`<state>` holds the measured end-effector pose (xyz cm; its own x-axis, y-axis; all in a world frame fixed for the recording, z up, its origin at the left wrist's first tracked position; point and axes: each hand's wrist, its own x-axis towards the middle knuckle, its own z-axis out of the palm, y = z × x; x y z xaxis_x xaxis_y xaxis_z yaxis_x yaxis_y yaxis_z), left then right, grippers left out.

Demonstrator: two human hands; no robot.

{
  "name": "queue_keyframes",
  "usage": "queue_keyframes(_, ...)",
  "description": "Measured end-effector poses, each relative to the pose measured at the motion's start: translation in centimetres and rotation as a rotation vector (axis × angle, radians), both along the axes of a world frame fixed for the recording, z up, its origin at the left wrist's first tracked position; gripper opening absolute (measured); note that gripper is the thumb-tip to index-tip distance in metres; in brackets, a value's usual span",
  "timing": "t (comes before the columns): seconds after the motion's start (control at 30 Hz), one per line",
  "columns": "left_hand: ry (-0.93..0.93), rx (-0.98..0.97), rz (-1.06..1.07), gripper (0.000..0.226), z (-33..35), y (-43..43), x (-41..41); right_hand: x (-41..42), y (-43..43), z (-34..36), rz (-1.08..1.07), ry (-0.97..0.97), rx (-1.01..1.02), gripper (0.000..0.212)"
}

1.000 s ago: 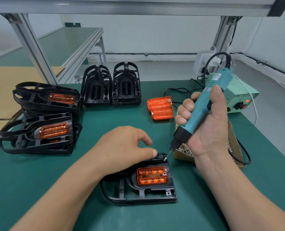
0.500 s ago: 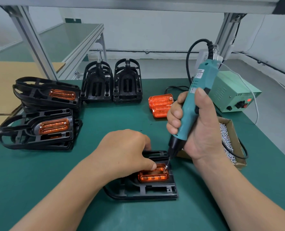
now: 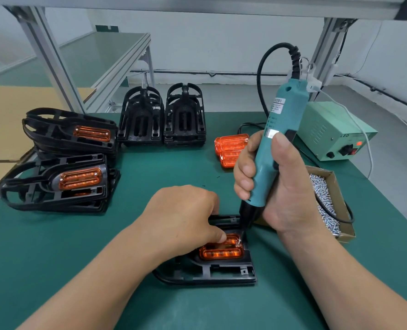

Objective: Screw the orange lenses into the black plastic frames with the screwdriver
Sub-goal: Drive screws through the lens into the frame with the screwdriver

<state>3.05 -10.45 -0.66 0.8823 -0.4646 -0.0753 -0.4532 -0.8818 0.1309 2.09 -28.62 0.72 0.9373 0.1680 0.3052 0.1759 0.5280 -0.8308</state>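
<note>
orange lens (image 3: pixel 221 253) pinched by left hand (image 3: pixel 181 217); right hand (image 3: pixel 285 189) grips screwdriver (image 3: pixel 281 120) on lens corner

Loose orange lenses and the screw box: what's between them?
Head view: the right hand, gripping the teal screwdriver, sits between the loose orange lenses and the screw box, hiding the mat there.
</note>
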Motion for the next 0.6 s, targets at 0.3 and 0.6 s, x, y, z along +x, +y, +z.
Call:
queue_keyframes(0.3,0.012,-0.003,-0.003,0.046,-0.1,0.0,-0.2,-0.9,0.7,0.3,0.019,-0.1,-0.132,0.061)
queue_keyframes(0.6,-0.002,0.014,0.014,0.044,-0.2,-0.2,-0.2,-1.4,1.3,-0.2,0.097,-0.214,-0.205,0.057)
